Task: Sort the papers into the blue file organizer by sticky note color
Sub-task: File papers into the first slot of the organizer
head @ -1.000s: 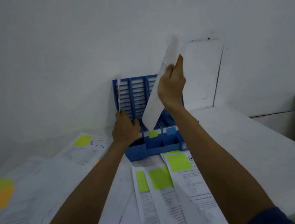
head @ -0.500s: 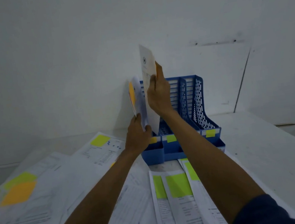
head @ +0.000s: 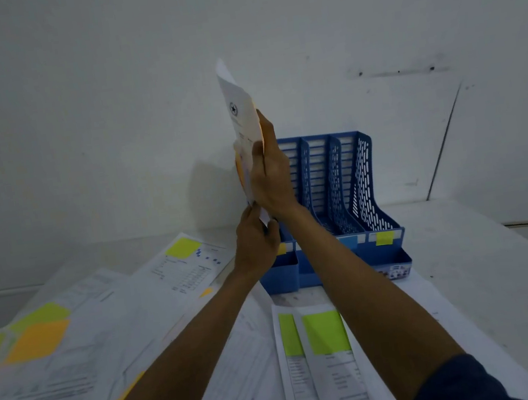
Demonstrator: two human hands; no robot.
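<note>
The blue file organizer (head: 364, 185) stands against the wall at the back of the table, with small sticky tabs on its front: yellow at left and right, blue in the middle. My right hand (head: 271, 178) grips an upright paper (head: 239, 115) with an orange note over the organizer's leftmost slot. Just below, my left hand (head: 255, 243) pinches the lower edge of the papers standing in that slot. The slot's inside is hidden by my hands.
Loose papers cover the white table (head: 492, 286): sheets with green notes (head: 325, 332) near the front centre, one with a yellow-green note (head: 183, 247) behind left, and sheets with orange notes (head: 38, 340) and green notes at far left.
My right hand has swung the paper from a tilt over the organizer to upright at the left slot. My left hand stays at that slot's papers. My head has moved left.
</note>
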